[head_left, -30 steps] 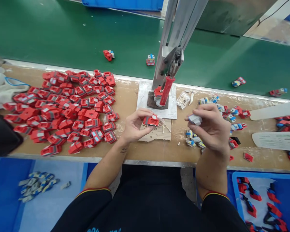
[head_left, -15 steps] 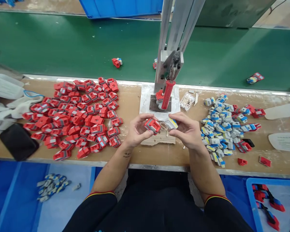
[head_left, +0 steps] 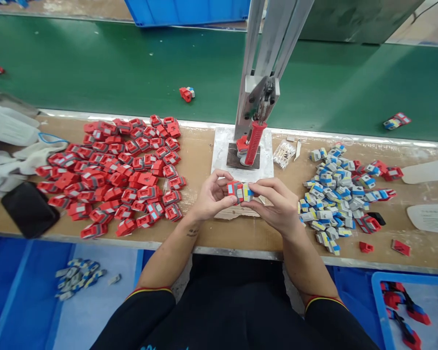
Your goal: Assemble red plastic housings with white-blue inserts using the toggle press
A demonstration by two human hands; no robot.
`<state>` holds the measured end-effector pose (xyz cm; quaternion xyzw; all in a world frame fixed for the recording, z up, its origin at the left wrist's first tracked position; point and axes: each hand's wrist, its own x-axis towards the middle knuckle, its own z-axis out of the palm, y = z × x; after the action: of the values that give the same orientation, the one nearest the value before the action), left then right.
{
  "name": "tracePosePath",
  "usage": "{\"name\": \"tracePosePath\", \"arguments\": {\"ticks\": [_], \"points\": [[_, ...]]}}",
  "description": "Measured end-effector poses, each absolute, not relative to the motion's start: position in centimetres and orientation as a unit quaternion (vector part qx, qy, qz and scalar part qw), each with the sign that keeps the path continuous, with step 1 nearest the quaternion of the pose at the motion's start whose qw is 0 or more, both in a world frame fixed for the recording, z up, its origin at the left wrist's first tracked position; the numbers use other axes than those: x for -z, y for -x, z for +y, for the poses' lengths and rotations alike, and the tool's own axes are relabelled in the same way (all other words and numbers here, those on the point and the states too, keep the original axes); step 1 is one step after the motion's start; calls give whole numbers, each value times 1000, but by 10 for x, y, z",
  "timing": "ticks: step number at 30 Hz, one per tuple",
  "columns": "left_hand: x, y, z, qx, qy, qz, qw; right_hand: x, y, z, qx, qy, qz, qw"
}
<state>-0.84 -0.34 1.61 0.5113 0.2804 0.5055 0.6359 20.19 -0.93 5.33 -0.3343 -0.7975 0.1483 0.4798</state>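
Note:
Between finger and thumb, my left hand [head_left: 216, 197] holds a red plastic toy-vehicle part [head_left: 234, 189] with grey and white patches. My right hand [head_left: 275, 200] pinches a white, blue and yellow plastic part [head_left: 247, 192]. The two parts are end to end and appear to touch; whether they are joined I cannot tell. Just beyond my hands stands a toggle press with a red handle [head_left: 255, 143], its handle pointing down. A red piece [head_left: 242, 144] sits beside the handle on the press's dark base plate [head_left: 233, 156].
A heap of red parts [head_left: 120, 180] lies left, a heap of white-blue-yellow parts [head_left: 328, 189] right. The press's metal column [head_left: 263, 48] rises ahead, before a green belt [head_left: 113, 68]. Cotton swabs [head_left: 284, 153], a phone [head_left: 29, 210] and a blue-rimmed tray [head_left: 377, 296] are around.
My hands have brought the red part and the white-blue-yellow part together; before, they were apart. Pieces on the green belt have shifted right, and the view has shifted slightly.

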Motion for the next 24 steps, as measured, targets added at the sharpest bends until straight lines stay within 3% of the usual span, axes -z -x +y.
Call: {"name": "tracePosePath", "arguments": {"ticks": [7,18,21,24], "points": [[-17,7,-3,-507,-505,274,643,-56,-209,-6,-128,320,-823,452],[-5,-3,-10,-561,-523,291,572,-40,-180,-10,-45,315,-769,554],[-3,-8,-13,-584,-544,285,530,-40,-182,-9,-35,302,-772,558],[-6,-8,-11,-639,-559,300,436,-47,-190,-8,-94,276,-812,506]]}}
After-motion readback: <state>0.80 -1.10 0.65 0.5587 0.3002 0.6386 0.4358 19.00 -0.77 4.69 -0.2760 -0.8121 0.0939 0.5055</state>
